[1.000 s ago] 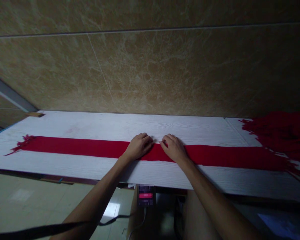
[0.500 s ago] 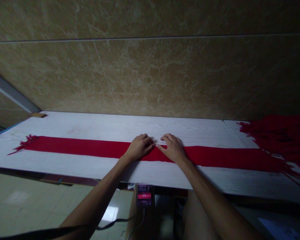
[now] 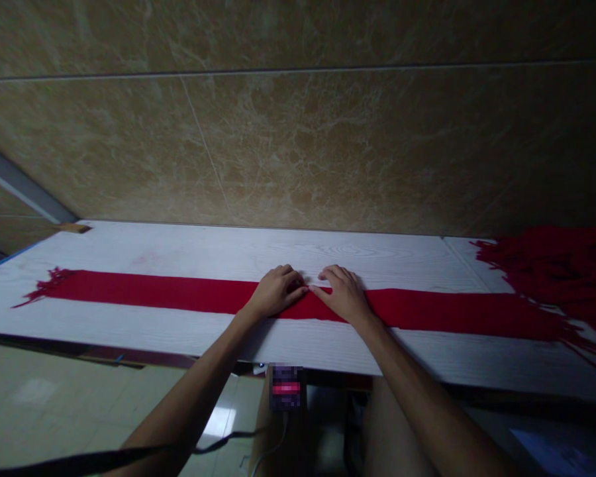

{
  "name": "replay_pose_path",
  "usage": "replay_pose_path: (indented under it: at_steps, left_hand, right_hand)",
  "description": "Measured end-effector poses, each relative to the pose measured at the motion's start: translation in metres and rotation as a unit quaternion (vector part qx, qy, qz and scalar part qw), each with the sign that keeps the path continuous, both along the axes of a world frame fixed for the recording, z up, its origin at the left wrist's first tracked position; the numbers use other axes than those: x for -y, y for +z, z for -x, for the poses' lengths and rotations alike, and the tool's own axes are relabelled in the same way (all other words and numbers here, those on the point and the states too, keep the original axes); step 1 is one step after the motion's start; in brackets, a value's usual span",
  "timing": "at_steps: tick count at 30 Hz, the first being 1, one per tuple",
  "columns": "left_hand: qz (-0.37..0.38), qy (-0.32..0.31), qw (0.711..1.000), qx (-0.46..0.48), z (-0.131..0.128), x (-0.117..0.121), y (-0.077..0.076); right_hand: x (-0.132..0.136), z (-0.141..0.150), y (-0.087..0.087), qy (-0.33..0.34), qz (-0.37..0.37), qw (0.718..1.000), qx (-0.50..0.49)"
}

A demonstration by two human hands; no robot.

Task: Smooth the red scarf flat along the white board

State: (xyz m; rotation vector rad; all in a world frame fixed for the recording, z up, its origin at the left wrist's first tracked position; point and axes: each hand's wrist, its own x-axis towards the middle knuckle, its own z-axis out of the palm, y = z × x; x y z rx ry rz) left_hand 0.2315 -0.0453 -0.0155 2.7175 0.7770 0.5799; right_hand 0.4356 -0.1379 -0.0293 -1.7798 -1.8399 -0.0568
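A long red scarf (image 3: 169, 291) with fringed ends lies flat along the white table. Over its middle is my left hand (image 3: 277, 291), thumb and index finger closed together at the scarf's far edge. Just to the right, my right hand (image 3: 344, 291) rests on the scarf, its thumb pointing left along the same edge and its curved fingers apart from the thumb. The two thumb tips nearly meet. My hands cover parts of the cloth beneath them.
The white wood-grain table (image 3: 203, 248) runs along a brown marbled tile wall (image 3: 298, 152). More red fringed cloth (image 3: 566, 265) is heaped at the right end. A small wooden block (image 3: 74, 228) lies at the far left corner. A blurred device (image 3: 286, 387) with a cable is below the front edge.
Both hands stay in nearly the same place on the scarf. The whole view has shifted very slightly.
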Motion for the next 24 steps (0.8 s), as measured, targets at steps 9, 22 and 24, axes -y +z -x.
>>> replay_pose_path:
  at_steps: [9, 22, 24]
  left_hand:
    - [0.008, 0.0, 1.0, -0.003, -0.0008, 0.0009, 0.0013]
    - [0.02, 0.001, 1.0, -0.006, -0.0011, 0.0008, 0.0023]
    - [0.021, 0.001, 1.0, -0.009, -0.0011, 0.0011, 0.0026]
  right_hand:
    - [-0.001, 0.0001, -0.0013, -0.002, -0.003, 1.0, -0.013]
    - [0.0008, 0.0021, 0.0044, -0.006, 0.013, 1.0, -0.017]
    - [0.001, 0.0022, 0.006, -0.005, 0.017, 1.0, -0.017]
